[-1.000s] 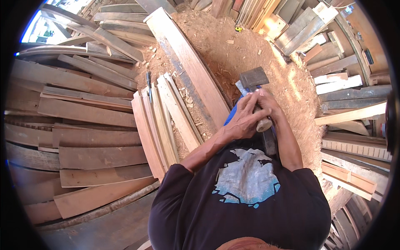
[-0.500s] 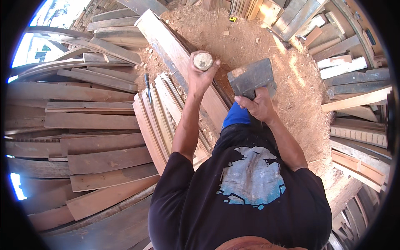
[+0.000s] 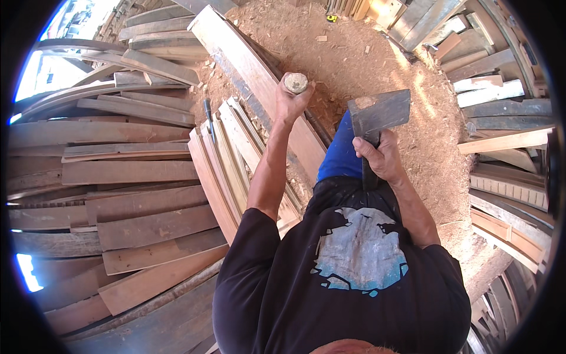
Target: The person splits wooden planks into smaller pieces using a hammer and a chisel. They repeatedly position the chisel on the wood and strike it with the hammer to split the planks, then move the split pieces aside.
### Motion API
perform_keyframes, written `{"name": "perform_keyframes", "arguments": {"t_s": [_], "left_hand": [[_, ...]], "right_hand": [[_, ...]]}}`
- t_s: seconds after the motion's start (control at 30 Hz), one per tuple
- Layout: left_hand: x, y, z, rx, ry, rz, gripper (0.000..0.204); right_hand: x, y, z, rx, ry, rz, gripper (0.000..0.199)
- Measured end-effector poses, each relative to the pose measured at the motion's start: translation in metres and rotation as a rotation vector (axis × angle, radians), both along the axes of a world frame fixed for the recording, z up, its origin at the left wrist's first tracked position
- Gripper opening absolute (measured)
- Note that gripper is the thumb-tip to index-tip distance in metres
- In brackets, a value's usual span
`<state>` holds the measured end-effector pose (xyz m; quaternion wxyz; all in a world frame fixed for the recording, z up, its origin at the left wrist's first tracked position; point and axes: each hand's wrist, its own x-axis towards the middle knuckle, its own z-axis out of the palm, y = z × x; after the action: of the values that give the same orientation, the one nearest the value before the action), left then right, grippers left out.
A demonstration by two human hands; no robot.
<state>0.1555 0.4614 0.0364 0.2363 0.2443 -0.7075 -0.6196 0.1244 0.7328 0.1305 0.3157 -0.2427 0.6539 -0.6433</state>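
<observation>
My left hand (image 3: 290,101) is closed around an upright chisel (image 3: 296,83), above a long plank (image 3: 250,68). Only the round, battered butt of its wooden handle shows; the blade is hidden beneath the fist. To the right, my right hand (image 3: 382,154) grips a dark wooden mallet (image 3: 386,113) by its handle, close under the head. The blocky head is raised beside my blue-clad leg and stands apart from the chisel. The lower end of the mallet handle sticks out below my fingers, toward my body.
Narrow milled strips (image 3: 215,153) lie left of the plank, with a dark-handled tool (image 3: 209,115) on them. Stacked boards (image 3: 130,171) fill the left side, and more timber (image 3: 507,141) lines the right. Wood chips cover the ground (image 3: 330,56). A yellow tape measure (image 3: 332,18) lies far off.
The mallet has swung to the right and turned, so its head now points rightward. My left hand, still around the chisel, has shifted slightly to the right.
</observation>
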Motion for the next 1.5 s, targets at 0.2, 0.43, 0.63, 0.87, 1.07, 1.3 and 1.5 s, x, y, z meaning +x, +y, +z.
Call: {"name": "perform_keyframes", "arguments": {"t_s": [0.2,0.43,0.63,0.87,1.07,1.3,1.5], "left_hand": [[0.005,-0.002,-0.002,-0.008,0.006,0.024,0.025],[0.026,0.022,-0.015,-0.163,0.032,-0.209,0.031],[0.029,0.006,-0.001,-0.054,0.146,-0.264,0.033],[0.033,0.022,-0.015,-0.102,0.095,-0.232,0.035],[0.015,0.022,0.004,-0.068,0.113,0.003,0.034],[-0.004,0.008,0.017,-0.025,-0.012,-0.094,0.024],[-0.01,0.003,-0.001,-0.016,-0.034,-0.12,0.023]], "right_hand": [[0.001,-0.005,0.001,0.003,-0.035,0.003,0.03],[-0.013,-0.043,0.04,-0.077,0.41,-0.093,0.014],[-0.046,-0.096,0.042,0.041,1.267,-0.066,0.031],[-0.051,-0.098,0.013,0.568,0.881,0.27,0.038],[-0.037,-0.086,0.015,-0.067,0.691,-0.012,0.03],[-0.018,-0.054,-0.012,-0.149,0.36,-0.006,0.024],[-0.018,-0.046,-0.015,-0.181,0.347,-0.064,0.013]]}}
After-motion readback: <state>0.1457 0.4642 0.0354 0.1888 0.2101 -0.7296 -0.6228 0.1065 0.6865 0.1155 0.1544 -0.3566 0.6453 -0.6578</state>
